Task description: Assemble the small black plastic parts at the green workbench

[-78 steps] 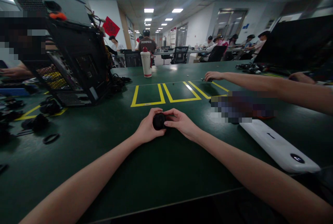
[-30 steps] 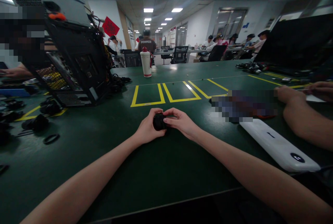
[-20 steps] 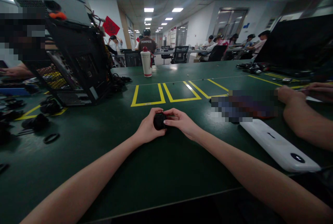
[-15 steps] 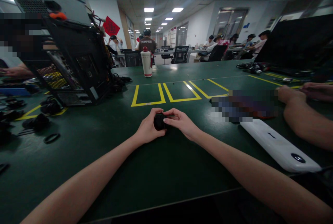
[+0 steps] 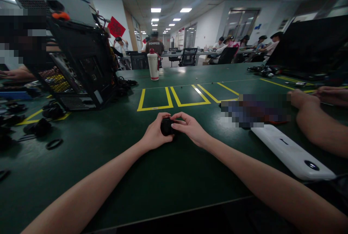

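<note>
A small, dark, rounded black part [image 5: 166, 126] is held just above or on the green table, in the middle of the head view; its exact kind is too dark to make out. My left hand [image 5: 156, 132] wraps round it from the left, thumb below and fingers over the top. From the right, my right hand [image 5: 189, 127] pinches at the part's edge with thumb and fingertips. The fingers hide much of the part. Left of my forearm lies a black ring [image 5: 54, 144] on the table.
An open computer case [image 5: 81, 63] stands at the left, with several black parts [image 5: 38, 128] around it. A white bottle [image 5: 153, 66] stands behind yellow tape outlines [image 5: 154, 109]. To the right are a long white device [image 5: 292, 150] and a co-worker's arm [image 5: 318, 120].
</note>
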Demonstrator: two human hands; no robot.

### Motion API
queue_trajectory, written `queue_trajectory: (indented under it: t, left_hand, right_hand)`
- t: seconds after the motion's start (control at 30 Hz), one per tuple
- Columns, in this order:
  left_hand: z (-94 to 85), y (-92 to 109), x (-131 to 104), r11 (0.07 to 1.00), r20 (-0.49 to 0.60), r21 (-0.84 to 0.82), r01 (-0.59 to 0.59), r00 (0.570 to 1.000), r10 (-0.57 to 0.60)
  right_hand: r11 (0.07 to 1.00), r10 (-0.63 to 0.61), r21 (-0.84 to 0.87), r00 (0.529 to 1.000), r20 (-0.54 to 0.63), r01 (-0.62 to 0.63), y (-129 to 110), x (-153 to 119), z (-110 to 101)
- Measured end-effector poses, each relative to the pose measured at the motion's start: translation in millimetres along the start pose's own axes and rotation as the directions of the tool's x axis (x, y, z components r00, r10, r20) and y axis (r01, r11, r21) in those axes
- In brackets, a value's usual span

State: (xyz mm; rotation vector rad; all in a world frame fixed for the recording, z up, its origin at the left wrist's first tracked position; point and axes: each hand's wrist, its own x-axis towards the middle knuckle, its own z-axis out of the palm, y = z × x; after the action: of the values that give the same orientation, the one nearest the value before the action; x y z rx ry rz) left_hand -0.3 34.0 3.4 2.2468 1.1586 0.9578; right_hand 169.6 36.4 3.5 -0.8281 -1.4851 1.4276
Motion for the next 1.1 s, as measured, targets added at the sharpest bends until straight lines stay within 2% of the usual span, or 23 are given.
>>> queue_trajectory:
  t: [0.27,0.5,0.97,1.1]
  left_hand:
    - [0.6,-0.4,-0.2,1.000,-0.003,0.012,-0.014,1.000,0.014]
    - [2.5,-2.7,0.1,1.000,-0.009,0.016,-0.008,1.000,0.008]
    - [0.7,-1.8,0.3,1.000,0.005,0.011,-0.003,1.000,0.003]
    - [1.6,-2.7,0.6,1.000,-0.009,0.014,-0.008,1.000,0.008]
  right_hand:
    - [1.000,-0.020,0.022,1.000,-0.015,0.020,3.7,3.6,1.2]
    - [0.997,0.067,-0.041,0.998,0.018,-0.066,1.5,1.5,-2.2]
    - [0.994,0.092,0.053,0.995,0.026,-0.093,4.0,3.2,-1.9]
    - [0.997,0.081,0.001,0.996,0.030,-0.081,1.4,2.3,-2.9]
